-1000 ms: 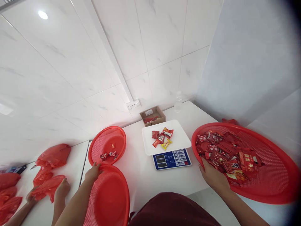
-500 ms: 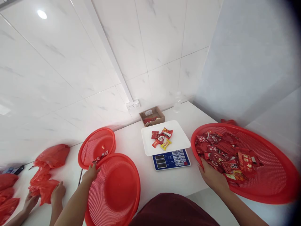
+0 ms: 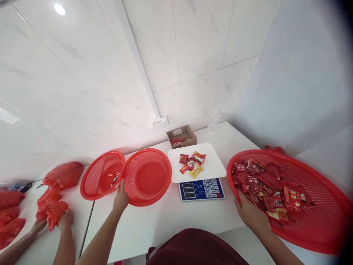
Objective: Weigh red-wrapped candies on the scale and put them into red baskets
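Observation:
My left hand is closed on the near left rim of an empty red plastic basket, which stands on the table beside the scale. On the right, my right hand grips the rim of a large red basket half filled with small wrapped snack packets. Between the baskets is a digital scale with a white tray. Several wrapped candies lie on the tray, among them a yellow one. The fingertips of both hands are partly hidden by the rims.
Left of the empty basket stands another red basket with a few packets. A cardboard box and a clear bottle stand by the wall. At far left, a co-worker's hands hold a red plastic bag; more red bags lie nearby.
The empty basket has moved from the table's front edge back toward the wall, with my left hand on its rim. The basket behind it shifted slightly left. My right hand keeps its grip.

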Motion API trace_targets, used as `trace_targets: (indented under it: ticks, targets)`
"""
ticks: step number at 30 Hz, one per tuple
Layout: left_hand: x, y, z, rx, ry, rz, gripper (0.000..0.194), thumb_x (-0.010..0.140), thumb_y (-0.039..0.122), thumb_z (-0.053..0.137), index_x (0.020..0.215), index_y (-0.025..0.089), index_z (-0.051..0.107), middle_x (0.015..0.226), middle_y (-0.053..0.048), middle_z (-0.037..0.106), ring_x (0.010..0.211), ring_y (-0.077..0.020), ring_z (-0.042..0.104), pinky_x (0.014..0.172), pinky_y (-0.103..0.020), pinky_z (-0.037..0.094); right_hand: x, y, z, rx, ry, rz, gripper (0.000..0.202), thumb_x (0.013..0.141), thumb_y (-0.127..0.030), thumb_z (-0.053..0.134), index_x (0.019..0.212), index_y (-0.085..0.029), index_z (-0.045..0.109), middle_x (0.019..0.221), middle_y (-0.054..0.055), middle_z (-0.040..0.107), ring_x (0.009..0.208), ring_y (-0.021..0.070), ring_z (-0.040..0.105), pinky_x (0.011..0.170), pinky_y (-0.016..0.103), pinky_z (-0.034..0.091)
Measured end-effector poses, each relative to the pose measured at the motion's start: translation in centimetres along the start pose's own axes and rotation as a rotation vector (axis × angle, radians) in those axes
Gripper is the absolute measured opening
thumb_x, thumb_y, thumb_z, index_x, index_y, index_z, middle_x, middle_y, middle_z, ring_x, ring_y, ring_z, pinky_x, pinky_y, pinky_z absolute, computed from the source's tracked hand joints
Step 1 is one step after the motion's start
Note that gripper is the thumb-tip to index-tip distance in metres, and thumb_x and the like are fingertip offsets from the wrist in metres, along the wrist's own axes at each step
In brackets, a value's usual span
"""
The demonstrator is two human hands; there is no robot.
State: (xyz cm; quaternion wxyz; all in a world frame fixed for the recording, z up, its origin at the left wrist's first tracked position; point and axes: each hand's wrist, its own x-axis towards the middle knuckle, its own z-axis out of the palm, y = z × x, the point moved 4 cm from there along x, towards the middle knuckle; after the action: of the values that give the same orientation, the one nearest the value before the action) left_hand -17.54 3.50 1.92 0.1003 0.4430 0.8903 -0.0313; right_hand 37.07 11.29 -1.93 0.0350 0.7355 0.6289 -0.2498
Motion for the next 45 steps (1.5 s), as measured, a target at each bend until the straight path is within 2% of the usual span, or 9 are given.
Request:
trace_targets:
  ticks: [5, 10, 15, 20, 24, 27, 31, 39, 45]
  targets:
    - [-4.0, 1.8, 0.8, -0.075, -0.072, -0.007, 0.068, 0.088, 0.014, 0.031, 0.15, 0.02, 0.003, 0.155, -0.022, 0.016, 0.079, -0.0191, 0.067, 0.056, -0.029, 0.046, 0.2, 0.5, 0.5, 0.031, 0.0, 0.012, 0.063, 0.09, -0.042, 0.016, 0.145, -0.013, 0.028, 0.131, 0.021, 0.056, 0.106, 0.0346, 0.062, 0.085, 0.051, 0.049]
    - [-6.5, 1.0, 1.7, -0.037, -0.273, 0.03, 0.071, 0.082, 0.008, 0.036, 0.149, 0.021, 0.015, 0.15, -0.015, 0.033, 0.096, -0.0199, 0.066, 0.068, -0.028, 0.048, 0.4, -0.8, -0.4, 0.05, 0.332, -0.192, 0.065, 0.087, -0.043, 0.029, 0.14, -0.005, 0.034, 0.145, 0.023, 0.038, 0.136, 0.0341, 0.032, 0.106, 0.049, 0.035]
    - [-8.9, 2.6, 0.7, -0.011, -0.421, 0.034, 0.056, 0.087, 0.024, 0.045, 0.142, 0.018, 0.036, 0.129, -0.013, 0.059, 0.114, -0.0263, 0.058, 0.085, -0.034, 0.047, 1.9, -7.4, -1.7, -0.021, 0.416, -0.406, 0.062, 0.088, -0.049, 0.033, 0.137, -0.012, 0.041, 0.15, 0.021, 0.03, 0.14, 0.036, 0.021, 0.109, 0.054, 0.027]
    - [-10.8, 8.0, -0.5, -0.175, -0.29, 0.137, 0.045, 0.092, 0.031, 0.04, 0.135, 0.02, 0.045, 0.134, -0.009, 0.056, 0.119, -0.0232, 0.054, 0.094, -0.035, 0.045, 5.2, -16.0, -1.1, -0.131, 0.268, -0.554, 0.064, 0.086, -0.06, 0.033, 0.142, -0.029, 0.036, 0.157, 0.012, 0.018, 0.143, 0.0375, 0.009, 0.105, 0.067, 0.018]
    - [-11.9, 12.3, 0.2, -0.239, -0.224, 0.304, 0.048, 0.091, 0.035, 0.043, 0.136, 0.02, 0.045, 0.144, -0.009, 0.045, 0.129, -0.0245, 0.045, 0.104, -0.038, 0.038, 8.2, -19.7, 0.2, -0.194, 0.152, -0.559, 0.068, 0.083, -0.065, 0.036, 0.143, -0.036, 0.031, 0.159, 0.009, 0.014, 0.143, 0.0391, 0.005, 0.103, 0.072, 0.011]
    - [-12.6, 14.7, 1.5, -0.239, -0.287, 0.434, 0.058, 0.087, 0.036, 0.05, 0.141, 0.018, 0.039, 0.15, -0.01, 0.036, 0.137, -0.0273, 0.033, 0.113, -0.043, 0.027, 9.7, -20.2, 1.1, -0.224, 0.117, -0.563, 0.066, 0.083, -0.065, 0.037, 0.142, -0.039, 0.033, 0.157, 0.007, 0.02, 0.142, 0.0405, 0.011, 0.101, 0.073, 0.012]
    - [-13.0, 16.5, 2.9, -0.27, -0.404, 0.496, 0.063, 0.085, 0.031, 0.05, 0.144, 0.017, 0.033, 0.148, -0.01, 0.039, 0.138, -0.0264, 0.033, 0.114, -0.042, 0.024, 10.2, -19.5, 1.1, -0.234, 0.298, -0.678, 0.052, 0.089, -0.055, 0.035, 0.136, -0.035, 0.046, 0.147, 0.008, 0.042, 0.135, 0.0352, 0.029, 0.102, 0.064, 0.022]
    - [-12.7, 16.2, 4.1, -0.364, -0.471, 0.45, 0.062, 0.086, 0.022, 0.041, 0.147, 0.018, 0.029, 0.144, -0.012, 0.044, 0.13, -0.0253, 0.044, 0.108, -0.04, 0.036, 12.0, -18.0, 0.2, -0.145, 0.477, -0.748, 0.044, 0.09, -0.043, 0.04, 0.117, -0.017, 0.061, 0.115, 0.015, 0.064, 0.107, 0.0292, 0.051, 0.087, 0.044, 0.038]
    - [-12.7, 15.9, 4.8, -0.4, -0.469, 0.44, 0.063, 0.086, 0.023, 0.041, 0.148, 0.023, 0.026, 0.145, -0.009, 0.044, 0.13, -0.0254, 0.045, 0.106, -0.041, 0.038, 14.4, -15.7, -1.4, 0.251, 0.491, -0.696, 0.035, 0.082, -0.047, 0.05, 0.092, -0.018, 0.066, 0.093, 0.012, 0.069, 0.088, 0.0257, 0.056, 0.08, 0.04, 0.043]
